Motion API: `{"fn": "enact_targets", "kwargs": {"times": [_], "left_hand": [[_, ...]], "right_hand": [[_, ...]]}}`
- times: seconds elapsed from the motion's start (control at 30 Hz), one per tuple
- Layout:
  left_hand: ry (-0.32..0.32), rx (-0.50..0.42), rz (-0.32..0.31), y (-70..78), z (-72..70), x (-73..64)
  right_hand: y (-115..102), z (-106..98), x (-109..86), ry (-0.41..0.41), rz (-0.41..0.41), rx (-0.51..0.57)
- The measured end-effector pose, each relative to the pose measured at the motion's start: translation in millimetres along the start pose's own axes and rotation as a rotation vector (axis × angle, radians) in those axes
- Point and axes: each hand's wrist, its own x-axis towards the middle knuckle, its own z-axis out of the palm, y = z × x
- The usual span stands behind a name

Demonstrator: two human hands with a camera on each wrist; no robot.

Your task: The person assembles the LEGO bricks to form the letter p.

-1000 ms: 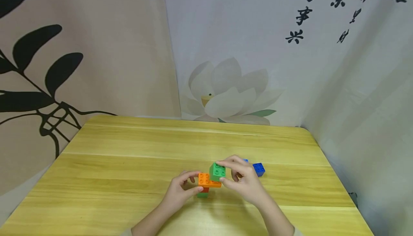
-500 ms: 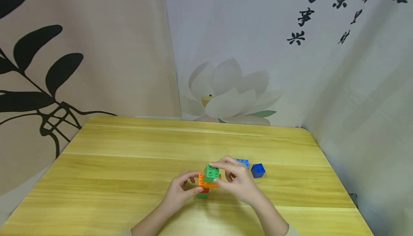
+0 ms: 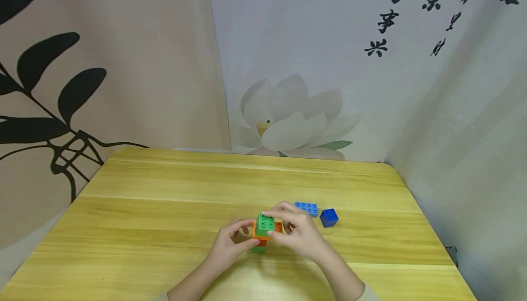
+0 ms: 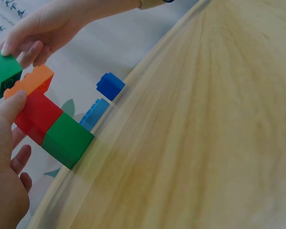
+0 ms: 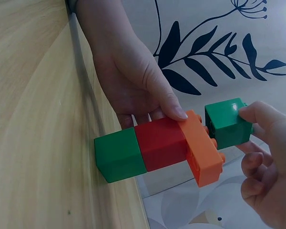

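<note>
At the bottom edge of the head view, pale sleeve cuffs (image 3: 368, 293) end at two bare forearms. Low in the centre, the left hand (image 3: 232, 241) grips a brick stack (image 3: 261, 243) between thumb and fingers, the thumb lying at the join of the red and orange pieces. From bottom to top, the stack is a green block (image 3: 258, 249), a red block (image 3: 261, 243) and a wider orange brick (image 3: 278, 227) that juts toward the right of the frame. Whether the stack's base touches the table I cannot tell. Just right of it, the right hand (image 3: 300, 232) pinches a four-stud green block (image 3: 265, 225) between thumb and index finger, over the left part of the orange brick; in the right wrist view it sits right by the orange studs, though whether it is seated is unclear. Farther off, right of centre, an eight-stud light blue brick (image 3: 306, 208) lies studs up beside a four-stud dark blue block (image 3: 329, 217) on the wood-grain table (image 3: 144, 223). Behind, cloth hangings (image 3: 164, 63) carry a black leafy branch at the left, a pale lotus (image 3: 292, 122) at centre and black Chinese characters at the upper right.
</note>
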Motion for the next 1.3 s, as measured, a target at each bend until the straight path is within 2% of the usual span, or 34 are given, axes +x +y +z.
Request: {"fn": "enact_targets", "kwargs": {"times": [0.17, 0.33, 0.6, 0.83, 0.9, 1.07, 1.13, 1.3], "left_hand": [[0.008, 0.012, -0.014, -19.7, 1.7, 2.1], [-0.007, -0.007, 0.016, -26.2, 1.4, 2.4], [-0.006, -0.015, 0.013, -26.4, 1.4, 2.3], [-0.016, -0.018, 0.016, -25.5, 0.7, 2.2], [-0.014, -0.015, 0.008, -17.6, 0.9, 1.6], [-0.011, -0.006, -0.004, -16.6, 1.2, 2.0], [-0.017, -0.02, 0.0, -24.1, 1.2, 2.7], [-0.028, -0.047, 0.006, -24.8, 0.9, 2.9]], "right_hand": [[1, 0, 1.6, -0.009, 0.003, -0.024], [0, 0, 3.8, -0.025, 0.004, -0.031], [2, 0, 6.8, -0.065, 0.016, -0.018], [3, -5, 11.6, -0.134, 0.039, -0.039], [2, -6, 12.1, -0.151, 0.045, -0.042], [24, -1, 6.7, -0.174, 0.046, -0.061], [34, 0, 4.4, -0.18, 0.048, -0.076], [33, -1, 4.9, -0.193, 0.059, -0.11]]}}
